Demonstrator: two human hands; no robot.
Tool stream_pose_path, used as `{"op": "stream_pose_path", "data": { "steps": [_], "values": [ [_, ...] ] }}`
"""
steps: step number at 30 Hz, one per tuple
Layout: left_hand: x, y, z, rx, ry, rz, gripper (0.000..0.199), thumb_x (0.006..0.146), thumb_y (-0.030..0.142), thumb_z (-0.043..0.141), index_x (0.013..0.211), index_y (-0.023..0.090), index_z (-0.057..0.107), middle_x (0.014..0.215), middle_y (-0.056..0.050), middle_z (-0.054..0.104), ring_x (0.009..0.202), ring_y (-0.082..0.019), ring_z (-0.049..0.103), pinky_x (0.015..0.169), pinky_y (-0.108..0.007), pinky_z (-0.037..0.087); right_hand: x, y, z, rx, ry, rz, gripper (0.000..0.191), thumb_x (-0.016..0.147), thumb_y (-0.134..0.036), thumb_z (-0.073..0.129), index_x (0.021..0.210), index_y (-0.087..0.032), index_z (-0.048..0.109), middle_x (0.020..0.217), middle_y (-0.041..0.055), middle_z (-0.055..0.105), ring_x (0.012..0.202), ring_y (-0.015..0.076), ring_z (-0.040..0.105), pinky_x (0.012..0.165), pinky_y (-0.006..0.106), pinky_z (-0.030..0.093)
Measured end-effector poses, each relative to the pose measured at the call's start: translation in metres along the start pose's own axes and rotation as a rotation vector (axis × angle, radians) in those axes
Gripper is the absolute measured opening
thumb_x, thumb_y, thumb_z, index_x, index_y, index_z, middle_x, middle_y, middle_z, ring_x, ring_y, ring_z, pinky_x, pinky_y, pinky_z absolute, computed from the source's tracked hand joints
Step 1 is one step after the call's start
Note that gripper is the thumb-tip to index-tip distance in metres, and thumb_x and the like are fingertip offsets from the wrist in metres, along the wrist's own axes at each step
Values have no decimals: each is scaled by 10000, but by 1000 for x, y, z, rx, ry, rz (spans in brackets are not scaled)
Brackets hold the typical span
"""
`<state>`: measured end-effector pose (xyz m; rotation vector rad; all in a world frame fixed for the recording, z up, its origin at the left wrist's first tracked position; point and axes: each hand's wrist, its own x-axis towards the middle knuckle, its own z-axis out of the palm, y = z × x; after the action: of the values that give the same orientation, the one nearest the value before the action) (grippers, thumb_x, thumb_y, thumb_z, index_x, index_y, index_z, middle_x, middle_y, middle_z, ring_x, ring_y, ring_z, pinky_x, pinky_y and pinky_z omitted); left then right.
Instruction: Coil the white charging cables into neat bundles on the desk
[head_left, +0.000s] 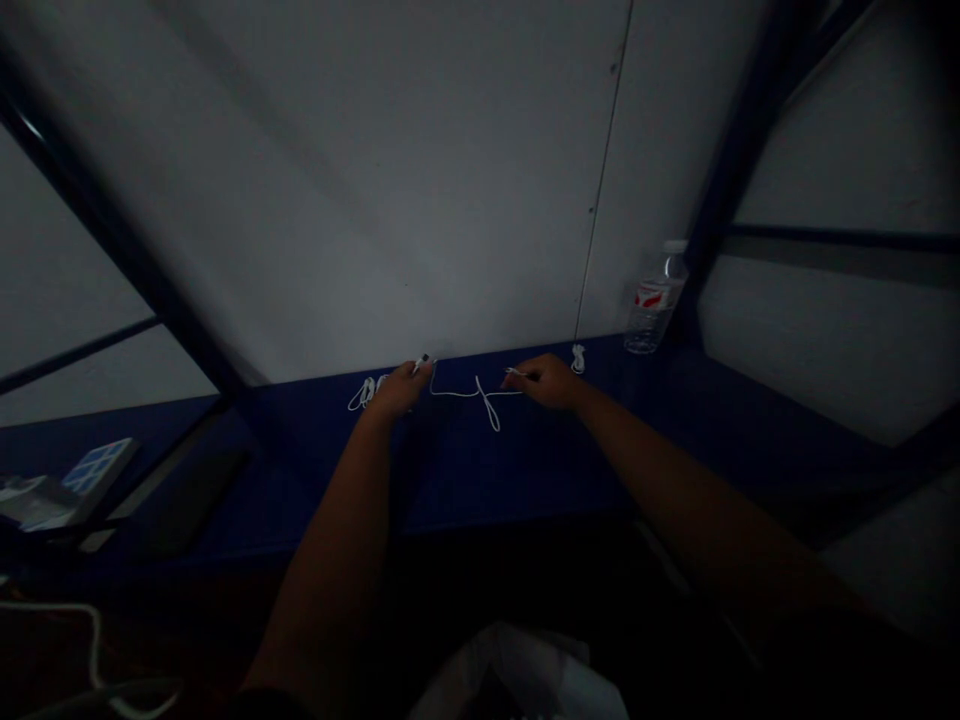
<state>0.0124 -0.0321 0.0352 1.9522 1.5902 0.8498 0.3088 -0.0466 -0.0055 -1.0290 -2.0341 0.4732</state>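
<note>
Cable (484,395) pinched in left hand (403,388) and right hand (551,382); room between them and shelf front edge (510,515).

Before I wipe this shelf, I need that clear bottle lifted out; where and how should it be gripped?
Grip the bottle around its label, probably from the front and left: it stands upright, with the wall behind and a blue post close on its right.

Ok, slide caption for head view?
Left hand and right hand holding white cable over blue surface, bottle at right.
</note>
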Motion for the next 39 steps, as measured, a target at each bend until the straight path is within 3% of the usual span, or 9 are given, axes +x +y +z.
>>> {"op": "stream_pose_path", "data": {
  "steps": [6, 12, 16, 20, 25, 28, 31, 35, 39],
  "values": [
    [0, 1, 8, -25, -76, 12, 541, 677, 569, 755, 1058, 186, 721, 1003, -70, 726, 921, -238, 649, 796, -301, 470, -2, 1, -11, 58, 193, 79, 690, 821, -771, 458, 790, -152, 761, 488, -8, 457, 467, 112, 385, 490, 262, 266],
    [2, -2, 12, 4, 20, 43, 524, 806, 649, 575, 982, 173, 703, 983, -87, 717, 931, -247, 652, 816, -328, 480, 0, 8, -15, 254, 372, 129, 689, 810, -799, 448, 762, -169, 722, 490, -5, 466, 467, 126, 460, 486, 269, 342],
    [3, -4, 20, -178, -151, -63, 488, 864, 594, 546, 1097, 171, 616, 1015, -129, 713, 856, -236, 687, 748, -330, 517, 3, 10, -19, 457, 551, 106, 668, 825, -799, 428, 689, -188, 662, 444, -25, 386, 424, 116, 441, 466, 268, 383],
    [1, -5, 23, -238, -284, -204, 515, 860, 578, 569, 1183, 178, 539, 870, -132, 718, 657, -236, 685, 645, -347, 520, 5, 10, -27, 542, 686, 88, 655, 823, -801, 432, 648, -200, 623, 425, -30, 357, 390, 105, 396, 428, 264, 381],
    [-1, -4, 17, -127, -285, -48, 496, 640, 508, 814, 981, 191, 642, 785, -82, 705, 649, -219, 653, 650, -321, 501, 4, 11, -33, 498, 716, 109, 692, 816, -833, 376, 639, -204, 605, 421, -23, 349, 387, 112, 396, 420, 268, 375],
    [-2, -2, 17, -102, -282, -27, 621, 565, 451, 866, 1093, 203, 653, 923, -85, 708, 753, -239, 664, 659, -315, 497, 4, 12, -31, 485, 706, 107, 697, 817, -838, 358, 637, -208, 598, 424, -24, 345, 385, 114, 394, 426, 274, 377],
    [-5, 1, 17, -141, -367, -6, 677, 601, 424, 848, 1209, 218, 632, 1043, -97, 697, 858, -253, 664, 687, -312, 493, 5, 11, -28, 516, 699, 98, 681, 818, -828, 383, 630, -208, 595, 423, -29, 337, 381, 112, 383, 427, 276, 377],
    [-10, 8, 17, -192, -515, 130, 632, 641, 365, 827, 1233, 245, 640, 1043, -76, 688, 902, -229, 647, 740, -305, 487, 6, 11, -24, 529, 667, 113, 677, 818, -823, 397, 650, -201, 604, 424, -31, 338, 385, 107, 381, 430, 269, 392],
    [-11, 12, 20, -256, -416, 187, 521, 709, 362, 776, 1201, 241, 657, 1022, -72, 684, 875, -199, 634, 776, -310, 489, 6, 10, -24, 581, 675, 119, 659, 816, -812, 427, 659, -198, 611, 419, -30, 363, 376, 101, 389, 425, 265, 417]
  ]
}}
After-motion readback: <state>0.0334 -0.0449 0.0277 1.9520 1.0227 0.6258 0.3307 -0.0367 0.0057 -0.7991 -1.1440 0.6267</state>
